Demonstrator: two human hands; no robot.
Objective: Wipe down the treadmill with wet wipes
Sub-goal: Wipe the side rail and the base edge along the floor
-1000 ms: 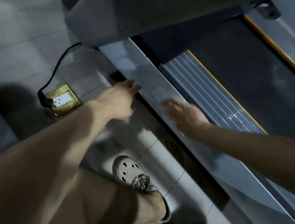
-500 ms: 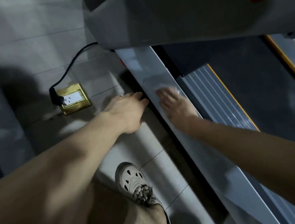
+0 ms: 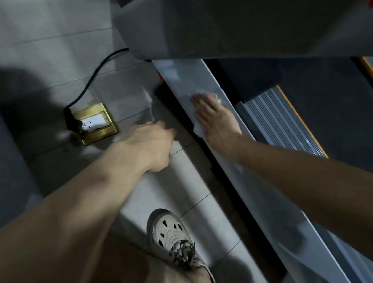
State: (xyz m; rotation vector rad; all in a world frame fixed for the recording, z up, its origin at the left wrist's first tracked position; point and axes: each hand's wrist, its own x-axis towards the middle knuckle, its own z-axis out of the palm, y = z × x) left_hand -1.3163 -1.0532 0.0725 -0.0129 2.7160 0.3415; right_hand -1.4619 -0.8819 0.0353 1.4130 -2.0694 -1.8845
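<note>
The right hand (image 3: 215,118) is pressing a white wet wipe (image 3: 197,129) flat onto the treadmill's grey side rail (image 3: 263,202), close to the rail's front end, where it is running under the dark motor hood (image 3: 237,12). Its fingers (image 3: 200,101) are lying straight and close together, pointing along the rail's long axis toward the hood. The wipe is showing past the fingertips and at the rail's outer edge beside the palm.

The left hand (image 3: 149,142) is hovering over the tiled floor (image 3: 39,64) just beside that outer edge, apart from the wipe. It is blurred, so I cannot tell how open its fingers are or whether they are holding anything.

The right hand is plainly the working one. Only a short bare stretch is lying ahead of it before the hood, while most of the rail is stretching back under the forearm, so the next stroke probably needs to go lengthwise. The ribbed foot strip (image 3: 280,119) and the belt (image 3: 336,110) are lying along the rail's inner edge.
</note>
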